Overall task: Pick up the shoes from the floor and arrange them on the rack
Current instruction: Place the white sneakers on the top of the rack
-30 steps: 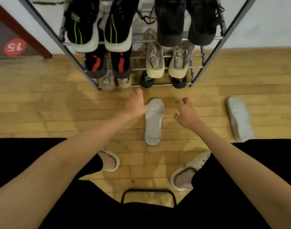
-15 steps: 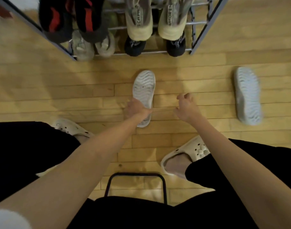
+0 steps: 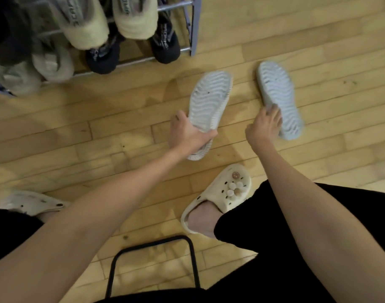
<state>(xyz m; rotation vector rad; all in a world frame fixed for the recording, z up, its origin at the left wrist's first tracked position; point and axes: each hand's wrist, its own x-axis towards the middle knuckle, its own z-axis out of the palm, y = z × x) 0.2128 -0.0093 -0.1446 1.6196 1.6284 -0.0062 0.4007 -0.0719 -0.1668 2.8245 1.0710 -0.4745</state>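
L hand [image 3: 188, 136] holds slipper [image 3: 209, 106]; rack [image 3: 192, 25] w/ shoes [image 3: 132, 16].

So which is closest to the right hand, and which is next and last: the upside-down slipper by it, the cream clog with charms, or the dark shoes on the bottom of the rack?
From the right hand:
1. Upside-down slipper, touching its fingers, on the floor to the right.
2. Cream clog with charms, worn on the foot, nearer the person.
3. Dark shoes on the rack's bottom shelf, farthest, up and to the left.
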